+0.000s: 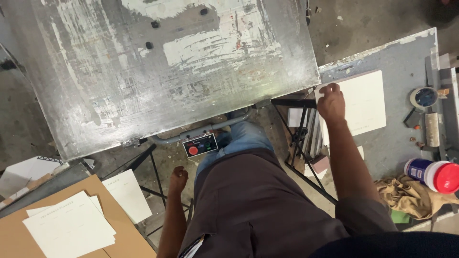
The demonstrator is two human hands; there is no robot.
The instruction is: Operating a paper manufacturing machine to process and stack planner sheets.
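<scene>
My right hand rests on the left edge of a white printed sheet that lies on the grey side table to my right, fingers curled onto the sheet's corner. My left hand hangs by my side with the fingers closed, holding nothing, above the floor near a white sheet. A large scratched metal platen fills the view ahead of me. Below its front edge sits a small control box with a red button.
On the left, a stack of white sheets lies on brown cardboard. On the right table are a tape roll, a red-capped container and a tan rag. Black metal racks stand between me and the table.
</scene>
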